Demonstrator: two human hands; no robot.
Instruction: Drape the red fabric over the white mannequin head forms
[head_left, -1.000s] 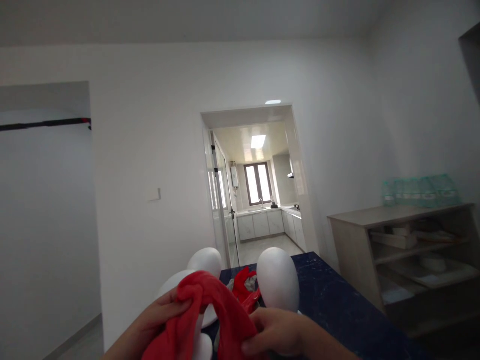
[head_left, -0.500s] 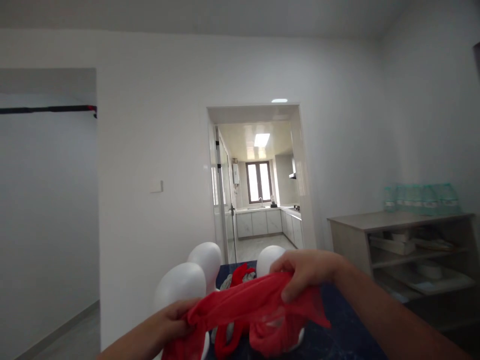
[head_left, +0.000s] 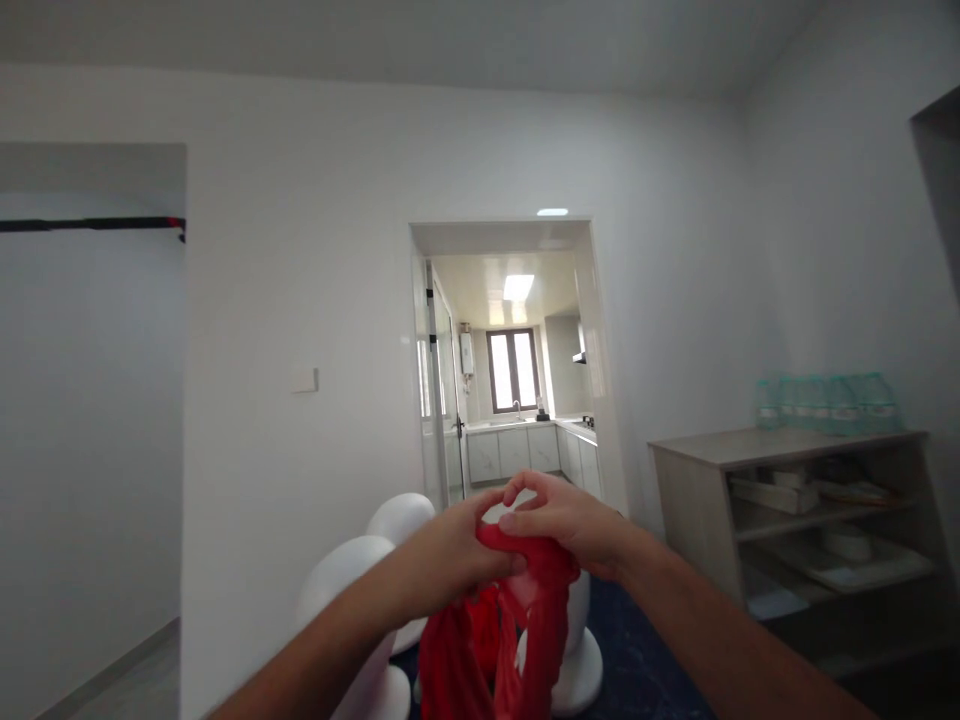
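Note:
A thin red scarf-like cloth (head_left: 546, 625) hangs in loose folds beneath my two hands, which have come together at its top. My left hand (head_left: 471, 548) has fingers and thumb closed over the gathered upper part. From the other side my right hand (head_left: 559, 515) pinches the same gathered edge, fingers curled over it. Just behind the cloth stands a smooth white head-shaped form on a round base (head_left: 583, 675); the hands and fabric hide most of it. Whether the cloth touches this form I cannot tell. A brighter red piece of fabric (head_left: 486, 615) shows between the folds.
More white rounded forms (head_left: 349, 575) stand to the left, partly behind my left forearm. They rest on a dark blue tabletop (head_left: 641, 650). At right is a wooden shelf unit (head_left: 720, 445) topped with several water bottles (head_left: 832, 402). A doorway ahead opens onto a kitchen.
My hands were apart with the red cloth stretched sideways between them; now they meet at the centre, and the cloth hangs downward in folds. The view has shifted slightly.

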